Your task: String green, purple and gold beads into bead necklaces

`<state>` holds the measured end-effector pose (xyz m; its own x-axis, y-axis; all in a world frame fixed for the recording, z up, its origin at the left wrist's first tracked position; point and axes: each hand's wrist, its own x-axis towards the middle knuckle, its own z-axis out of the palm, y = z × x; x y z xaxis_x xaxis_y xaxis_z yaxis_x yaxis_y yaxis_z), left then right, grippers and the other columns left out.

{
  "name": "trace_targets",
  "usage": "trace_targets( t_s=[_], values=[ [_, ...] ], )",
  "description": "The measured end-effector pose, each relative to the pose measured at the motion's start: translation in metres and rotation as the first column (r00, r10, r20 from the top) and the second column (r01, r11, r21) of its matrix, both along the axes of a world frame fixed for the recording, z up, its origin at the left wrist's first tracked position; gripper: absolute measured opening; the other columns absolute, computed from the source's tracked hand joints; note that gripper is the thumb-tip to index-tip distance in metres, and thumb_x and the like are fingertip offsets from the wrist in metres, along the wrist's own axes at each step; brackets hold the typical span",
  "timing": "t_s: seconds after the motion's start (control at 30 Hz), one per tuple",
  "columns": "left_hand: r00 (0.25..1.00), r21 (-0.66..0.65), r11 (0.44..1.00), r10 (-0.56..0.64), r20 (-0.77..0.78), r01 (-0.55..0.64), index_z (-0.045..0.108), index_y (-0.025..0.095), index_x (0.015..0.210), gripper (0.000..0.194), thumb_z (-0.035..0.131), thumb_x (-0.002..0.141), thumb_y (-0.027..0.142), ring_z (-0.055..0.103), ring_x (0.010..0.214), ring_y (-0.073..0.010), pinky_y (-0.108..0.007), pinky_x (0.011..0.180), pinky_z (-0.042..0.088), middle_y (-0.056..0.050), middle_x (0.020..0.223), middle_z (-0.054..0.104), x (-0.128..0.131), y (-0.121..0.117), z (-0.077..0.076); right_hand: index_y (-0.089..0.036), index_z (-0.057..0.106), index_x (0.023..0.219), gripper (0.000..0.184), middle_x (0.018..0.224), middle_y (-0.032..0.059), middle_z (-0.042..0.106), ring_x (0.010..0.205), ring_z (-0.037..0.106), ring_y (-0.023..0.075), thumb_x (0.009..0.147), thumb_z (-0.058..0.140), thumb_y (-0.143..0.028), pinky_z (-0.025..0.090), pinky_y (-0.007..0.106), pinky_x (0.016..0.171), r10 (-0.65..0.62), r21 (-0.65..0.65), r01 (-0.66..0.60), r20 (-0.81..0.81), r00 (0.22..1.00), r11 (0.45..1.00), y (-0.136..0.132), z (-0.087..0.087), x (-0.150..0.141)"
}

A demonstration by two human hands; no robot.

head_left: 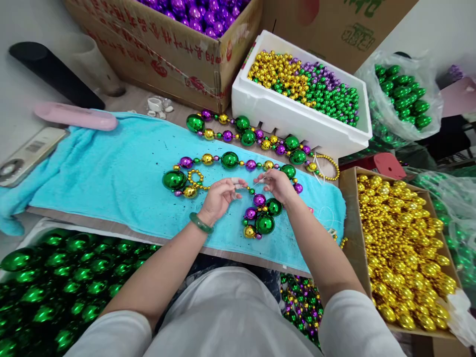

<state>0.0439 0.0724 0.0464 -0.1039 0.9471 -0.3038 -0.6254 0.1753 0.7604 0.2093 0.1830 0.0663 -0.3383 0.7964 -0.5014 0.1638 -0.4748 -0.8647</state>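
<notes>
Fingers [224, 187] at glossy purple-green-gold beads [259, 200]

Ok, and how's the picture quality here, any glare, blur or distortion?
Head view: bright glints on the large green beads at lower left, with dark gaps between them; the pink case looks soft; things near the edges seem stretched, as with a wide lens; left hand and right hand look fairly sharp.

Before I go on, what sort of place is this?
Probably a small beadwork workspace, perhaps a home one: a colorful bead strand lies on a blue towel, near a white foam box of small beads and a cardboard box of gold beads.
</notes>
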Motion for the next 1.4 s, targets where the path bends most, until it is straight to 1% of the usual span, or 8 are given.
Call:
trace_targets(
  t_s=[0.1, 0.2, 0.4, 0.7, 0.93, 1.07, 1.17, 1.4],
  values=[
    [0.952, -0.101, 0.994, 0.077, 0.295, -0.049, 0.046, 0.017, 0.059, 0.015, 0.059, 0.064, 0.021, 0.065, 0.079, -0.0171, -0.022, 0.057, 0.045, -0.004, 0.073, 0.060, 0.010, 0.010, -0.003, -0.020, 0.038, 0.062, 0.017, 0.065, 0.0020, 0.058, 0.058, 0.058, 0.0115, 0.069, 0.053, -0.021, 0.029, 0.017, 0.039, -0.194, -0.265, 0.121, -0.273, 0.942, 0.957, -0.003, 0.001, -0.006],
    [0.928, -0.117, 0.992, 0.091, 0.362, -0.052, 0.046, 0.017, 0.063, 0.015, 0.058, 0.072, 0.020, 0.063, 0.070, -0.0140, -0.021, 0.055, 0.045, 0.000, 0.062, 0.051, 0.014, 0.014, -0.004, -0.020, 0.039, 0.066, 0.020, 0.058, -0.0024, 0.051, 0.046, 0.048, 0.0083, 0.076, 0.055, -0.024, 0.023, 0.016, 0.035, -0.184, -0.362, 0.053, -0.337, 0.923, 0.931, -0.006, 0.003, -0.014],
    [0.913, -0.079, 0.995, 0.090, 0.397, -0.064, 0.048, 0.018, 0.067, 0.016, 0.059, 0.079, 0.020, 0.064, 0.073, -0.0143, -0.022, 0.058, 0.046, 0.001, 0.062, 0.051, 0.012, 0.016, 0.001, -0.020, 0.038, 0.068, 0.028, 0.048, -0.0071, 0.043, 0.037, 0.037, 0.0059, 0.079, 0.063, -0.028, 0.016, 0.015, 0.033, -0.128, -0.366, -0.004, -0.336, 0.933, 0.931, -0.010, 0.003, -0.025],
    [0.925, -0.099, 0.993, 0.097, 0.366, -0.065, 0.046, 0.018, 0.070, 0.018, 0.061, 0.081, 0.021, 0.060, 0.065, -0.0111, -0.021, 0.054, 0.042, 0.002, 0.065, 0.052, 0.009, 0.010, -0.006, -0.021, 0.037, 0.068, 0.030, 0.049, -0.0042, 0.044, 0.052, 0.056, 0.0118, 0.082, 0.063, -0.029, 0.023, 0.015, 0.034, -0.330, -0.366, 0.208, -0.313, 0.891, 0.907, -0.010, -0.001, -0.027],
    [0.960, -0.054, 0.998, 0.056, 0.275, -0.043, 0.047, 0.017, 0.069, 0.019, 0.061, 0.081, 0.019, 0.054, 0.058, -0.0090, -0.021, 0.058, 0.044, 0.003, 0.062, 0.052, 0.013, 0.010, -0.009, -0.022, 0.035, 0.073, 0.029, 0.055, -0.0075, 0.045, 0.041, 0.041, 0.0060, 0.078, 0.063, -0.029, 0.022, 0.015, 0.035, -0.246, -0.268, 0.164, -0.306, 0.920, 0.949, -0.017, 0.001, -0.030],
    [0.999, -0.021, 1.000, -0.001, 0.049, 0.002, 0.050, 0.017, 0.066, 0.018, 0.061, 0.080, 0.021, 0.050, 0.055, -0.0089, -0.021, 0.055, 0.040, 0.002, 0.059, 0.051, 0.014, 0.010, -0.008, -0.022, 0.038, 0.071, 0.024, 0.050, -0.0098, 0.037, 0.037, 0.029, 0.0048, 0.077, 0.061, -0.027, 0.015, 0.016, 0.036, -0.056, -0.042, 0.049, -0.164, 0.985, 0.998, -0.021, -0.003, -0.030],
    [0.988, -0.017, 0.999, -0.031, -0.149, 0.028, 0.050, 0.017, 0.063, 0.021, 0.061, 0.080, 0.020, 0.043, 0.051, -0.0079, -0.019, 0.050, 0.034, 0.003, 0.055, 0.049, 0.016, 0.010, -0.010, -0.021, 0.042, 0.067, 0.023, 0.048, -0.0092, 0.039, 0.038, 0.029, 0.0047, 0.076, 0.062, -0.027, 0.018, 0.017, 0.037, 0.080, 0.114, -0.078, -0.020, 0.997, 0.990, -0.020, -0.009, -0.029],
    [0.972, -0.048, 0.998, -0.046, -0.229, 0.036, 0.046, 0.018, 0.062, 0.024, 0.059, 0.081, 0.021, 0.038, 0.046, -0.0073, -0.019, 0.046, 0.029, 0.004, 0.051, 0.045, 0.021, 0.008, -0.022, -0.022, 0.042, 0.065, 0.022, 0.044, -0.0094, 0.041, 0.033, 0.031, 0.0051, 0.075, 0.061, -0.025, 0.020, 0.018, 0.034, 0.089, 0.108, -0.093, 0.043, 0.995, 0.990, -0.017, -0.027, -0.021]
  ],
)
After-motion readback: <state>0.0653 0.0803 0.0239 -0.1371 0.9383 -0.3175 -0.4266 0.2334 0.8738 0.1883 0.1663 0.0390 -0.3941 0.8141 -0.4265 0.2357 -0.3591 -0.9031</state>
